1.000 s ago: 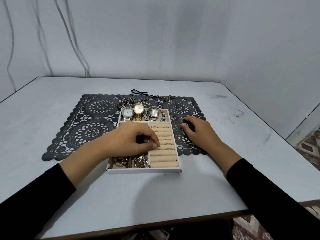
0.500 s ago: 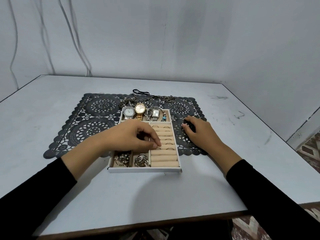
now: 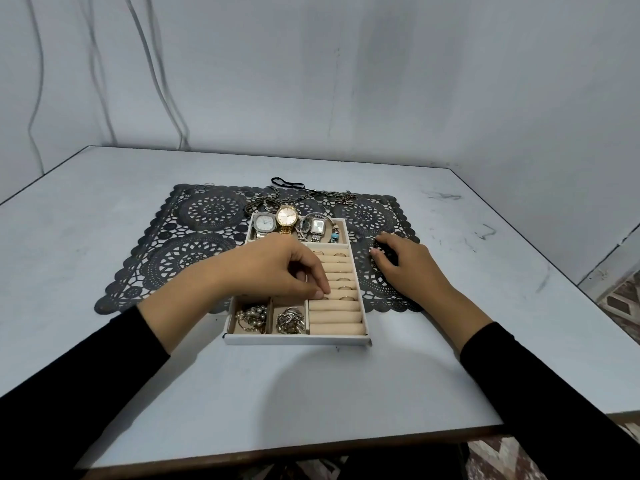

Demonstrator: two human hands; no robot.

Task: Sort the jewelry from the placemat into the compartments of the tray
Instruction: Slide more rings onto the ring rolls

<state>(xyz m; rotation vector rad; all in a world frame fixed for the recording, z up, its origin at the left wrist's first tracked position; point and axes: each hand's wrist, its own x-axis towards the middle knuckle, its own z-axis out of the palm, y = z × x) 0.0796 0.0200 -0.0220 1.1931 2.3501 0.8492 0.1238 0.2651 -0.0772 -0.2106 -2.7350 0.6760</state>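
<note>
Likely the ring [image 3: 324,297] slips. The left hand [image 3: 277,268] has its grip closed, seemingly pinching it into a slot between the rolls [image 3: 336,317] of the tray [image 3: 298,339]. A shallow push could let it pop out towards the trinkets [image 3: 289,320] nearer than the grip. It looks tiny, pale and mostly hidden. Right of the grip, the right hand [image 3: 410,268] rests loose-fingered on the placemat [image 3: 194,258]. Beyond sit watches [image 3: 286,216], then unsorted chains [image 3: 332,195].

I see the left hand [image 3: 277,268] lying over the middle of the tray [image 3: 298,339], the right hand [image 3: 408,268] blocking its right side. The table [image 3: 311,393] in front is open; so is the placemat [image 3: 194,251] leftward.
</note>
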